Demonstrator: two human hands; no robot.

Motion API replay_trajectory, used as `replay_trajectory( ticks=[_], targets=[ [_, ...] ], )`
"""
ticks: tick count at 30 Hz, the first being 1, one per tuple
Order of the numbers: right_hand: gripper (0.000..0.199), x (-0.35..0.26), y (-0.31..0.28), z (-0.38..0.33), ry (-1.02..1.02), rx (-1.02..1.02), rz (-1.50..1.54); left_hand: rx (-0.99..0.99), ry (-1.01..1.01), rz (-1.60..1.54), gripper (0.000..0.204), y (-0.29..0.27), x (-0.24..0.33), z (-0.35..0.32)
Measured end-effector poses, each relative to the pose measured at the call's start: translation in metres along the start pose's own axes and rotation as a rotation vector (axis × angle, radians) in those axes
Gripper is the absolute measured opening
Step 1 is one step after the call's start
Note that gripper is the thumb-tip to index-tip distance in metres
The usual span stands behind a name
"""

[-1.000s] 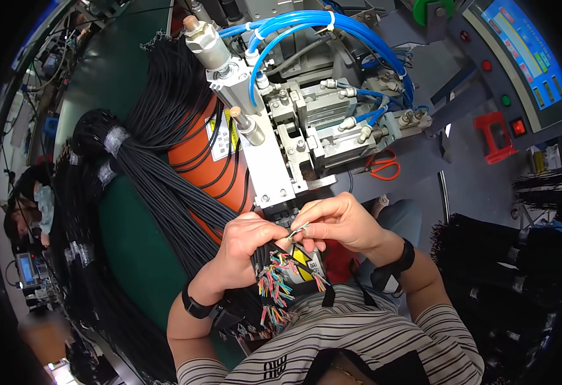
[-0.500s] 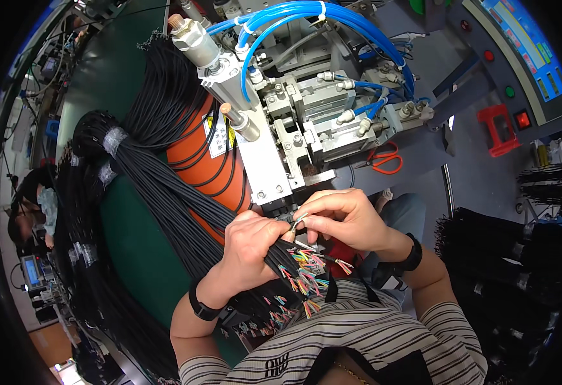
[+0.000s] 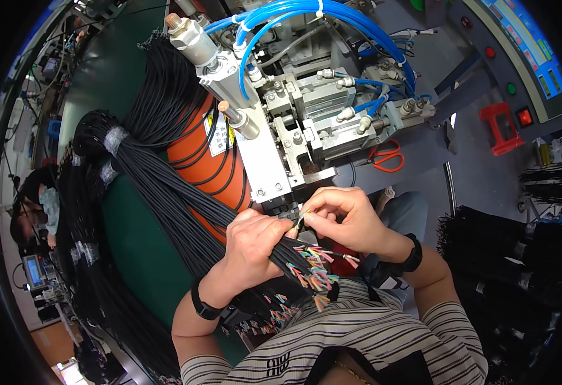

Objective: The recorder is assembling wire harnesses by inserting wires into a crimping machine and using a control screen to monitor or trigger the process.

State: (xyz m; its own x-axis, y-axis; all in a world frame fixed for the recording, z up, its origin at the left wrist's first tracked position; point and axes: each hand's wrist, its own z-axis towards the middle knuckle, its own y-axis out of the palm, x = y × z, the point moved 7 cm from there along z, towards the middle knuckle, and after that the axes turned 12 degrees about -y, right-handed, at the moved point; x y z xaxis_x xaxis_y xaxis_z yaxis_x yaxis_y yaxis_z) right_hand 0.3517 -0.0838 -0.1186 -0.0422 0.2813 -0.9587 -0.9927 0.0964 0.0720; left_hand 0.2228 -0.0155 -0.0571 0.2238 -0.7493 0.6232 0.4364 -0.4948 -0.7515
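My left hand (image 3: 253, 242) is closed around a black cable near its end, and it rests on a thick bundle of black cables (image 3: 184, 202). Thin coloured wires (image 3: 316, 269) fan out from the bundle's cut ends below it. Thumb and forefinger of my right hand (image 3: 342, 218) pinch the fine wires (image 3: 302, 218) that stick out of the cable in my left hand. The two hands nearly meet, just below the front of a metal pneumatic machine (image 3: 265, 170). Behind my fingers, part of the cable is hidden.
Blue air hoses (image 3: 332, 11) arch over the machine. Red-handled scissors (image 3: 389, 159) lie to its right. More tied cable bundles (image 3: 499, 256) hang at the right, beneath a control panel with a screen (image 3: 534, 48). At the far left another person (image 3: 34, 199) is partly visible.
The fingers of my right hand have shifted slightly on the wires, which now point more upward. The loose coloured wire ends have swung a little to the right.
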Motion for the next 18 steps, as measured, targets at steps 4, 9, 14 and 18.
replay_trajectory(
  ticks=[4,9,14,18],
  targets=[
    [0.011,0.009,0.001,-0.005,0.132,0.143,0.156,0.05,-0.025,0.004,0.02,-0.006,0.002,-0.004],
    [0.015,-0.011,0.016,-0.007,0.013,0.193,0.235,0.06,0.042,0.058,0.046,-0.009,-0.002,-0.018],
    [0.033,-0.063,0.064,-0.013,-0.537,0.091,-0.304,0.037,0.013,0.282,0.059,-0.016,0.016,-0.021],
    [0.035,-0.052,0.07,-0.01,-0.688,0.07,-0.189,-0.386,-0.21,0.018,0.049,-0.056,0.018,-0.006]
  ],
)
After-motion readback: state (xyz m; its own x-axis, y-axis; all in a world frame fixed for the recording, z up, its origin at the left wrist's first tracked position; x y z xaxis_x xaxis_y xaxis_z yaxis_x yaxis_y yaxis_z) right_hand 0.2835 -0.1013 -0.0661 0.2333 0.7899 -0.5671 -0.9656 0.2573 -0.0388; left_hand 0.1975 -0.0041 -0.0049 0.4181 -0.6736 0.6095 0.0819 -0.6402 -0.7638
